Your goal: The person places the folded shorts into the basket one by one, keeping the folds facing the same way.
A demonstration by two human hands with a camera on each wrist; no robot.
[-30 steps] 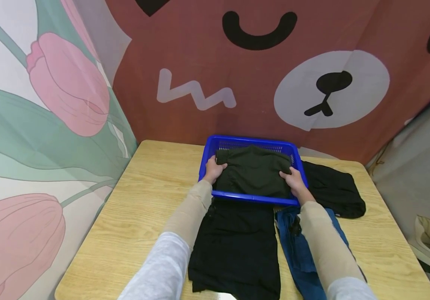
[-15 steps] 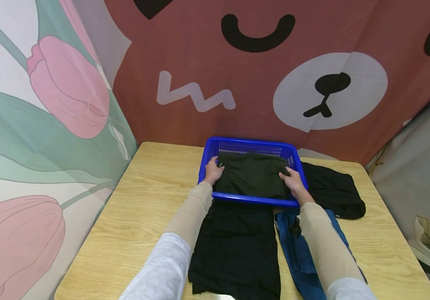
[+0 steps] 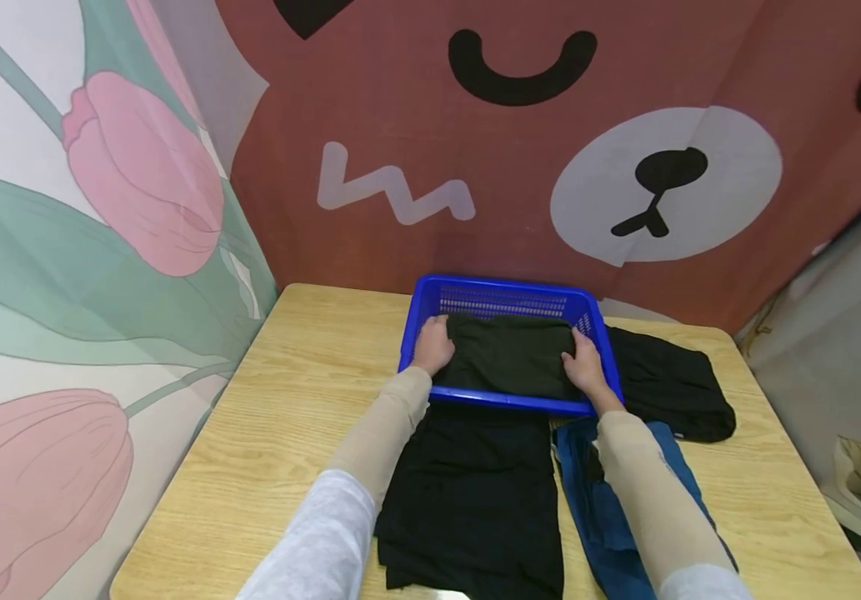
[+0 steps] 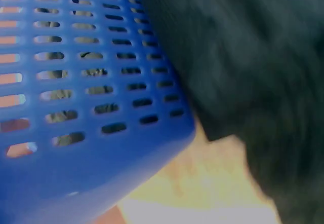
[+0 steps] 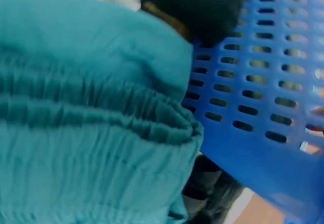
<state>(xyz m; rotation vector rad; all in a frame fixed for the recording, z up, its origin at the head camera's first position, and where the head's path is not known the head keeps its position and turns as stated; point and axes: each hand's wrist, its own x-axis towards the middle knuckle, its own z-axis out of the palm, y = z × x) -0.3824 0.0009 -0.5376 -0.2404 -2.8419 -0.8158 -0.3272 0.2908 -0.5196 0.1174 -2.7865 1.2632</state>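
Note:
A folded dark green garment lies inside a blue plastic basket, in the head view. At its left end my left hand holds it, fingers down against the basket's left side. My right hand holds the other end, its thumb toward the cloth and its fingertips partly hidden at the edge. The basket's slotted wall fills the left of the left wrist view. In the right wrist view the basket wall stands beside blue pants with a gathered elastic waistband.
Black folded cloth lies in front of the basket on the wooden table. The blue pants lie partly under the right forearm. Another black folded garment is right of the basket. A printed curtain hangs behind the table.
The dark green garment has sunk lower and flattened in the basket, showing more of its back wall. The left hand has shifted slightly right, with its fingers lower against the cloth.

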